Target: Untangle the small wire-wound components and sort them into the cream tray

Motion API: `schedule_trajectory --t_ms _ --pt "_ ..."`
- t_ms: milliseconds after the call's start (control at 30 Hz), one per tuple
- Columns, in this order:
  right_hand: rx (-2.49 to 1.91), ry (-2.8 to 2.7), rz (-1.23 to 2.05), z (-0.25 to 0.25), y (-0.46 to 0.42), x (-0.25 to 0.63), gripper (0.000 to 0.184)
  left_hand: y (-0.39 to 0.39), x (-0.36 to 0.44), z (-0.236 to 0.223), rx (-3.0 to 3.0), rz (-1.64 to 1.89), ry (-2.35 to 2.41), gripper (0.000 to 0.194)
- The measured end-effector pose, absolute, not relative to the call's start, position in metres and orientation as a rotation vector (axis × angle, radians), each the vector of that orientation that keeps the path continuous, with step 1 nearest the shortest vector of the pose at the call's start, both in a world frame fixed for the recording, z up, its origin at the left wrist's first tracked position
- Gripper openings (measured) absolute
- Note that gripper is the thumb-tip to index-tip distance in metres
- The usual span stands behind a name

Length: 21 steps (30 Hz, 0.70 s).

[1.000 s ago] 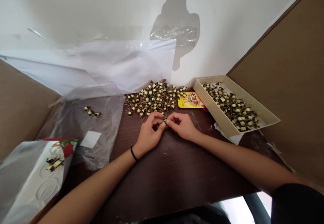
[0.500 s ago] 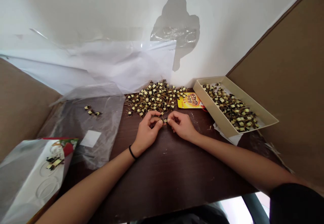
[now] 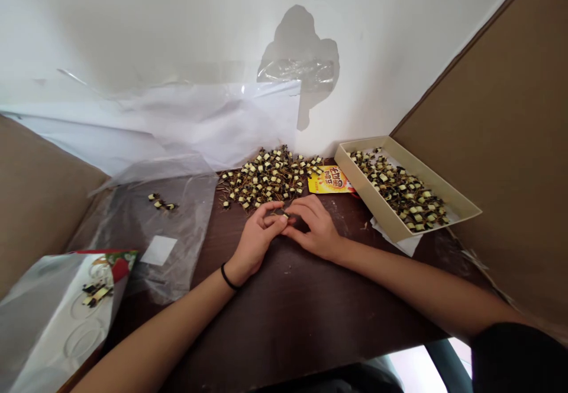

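Observation:
Between my two hands is one small black-and-yellow coil part (image 3: pixel 286 215) with thin wire leads, much of it covered by fingers. My left hand (image 3: pixel 260 233) is closed, pinching the part between thumb and fingertips. From the right, my right hand (image 3: pixel 317 227) meets it with fingers and thumb curved round its end; the exact contact is hidden. Just beyond my hands lies a heap of similar coil parts (image 3: pixel 266 180), their brown leads sticking out.
A cream box tray (image 3: pixel 399 236) holding many more coil parts stands at the right. A yellow printed packet (image 3: pixel 331 180) lies beside the heap. To the left are a clear plastic bag (image 3: pixel 190 227) with a few parts and a printed bag (image 3: pixel 95 322). Cardboard (image 3: pixel 501 121) walls the right side.
My right hand's fingers have spread from a pinch and moved left over the part, closer to my left hand. My left hand still holds the part. The view has shifted slightly.

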State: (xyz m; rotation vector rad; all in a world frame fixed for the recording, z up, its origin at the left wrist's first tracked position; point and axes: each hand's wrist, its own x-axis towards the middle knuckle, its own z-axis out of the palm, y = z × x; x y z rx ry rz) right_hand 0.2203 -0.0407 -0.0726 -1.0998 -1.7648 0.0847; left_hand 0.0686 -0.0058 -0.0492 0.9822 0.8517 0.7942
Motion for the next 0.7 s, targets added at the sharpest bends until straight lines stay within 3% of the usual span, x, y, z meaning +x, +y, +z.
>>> schedule_trajectory --t_ms 233,433,700 --pt "-1.146 -1.66 0.18 -0.071 -0.041 0.219 0.01 -0.004 0.065 -0.057 1.113 0.784 0.792 0.047" --pt "-1.126 -1.6 0.275 -0.071 -0.039 0.221 0.014 -0.004 0.063 -0.061 1.056 0.815 0.713 0.042" --pt "-1.059 -1.614 0.489 -0.068 -0.037 0.223 0.018 -0.005 0.063 -0.061 1.123 0.81 0.737 0.056"
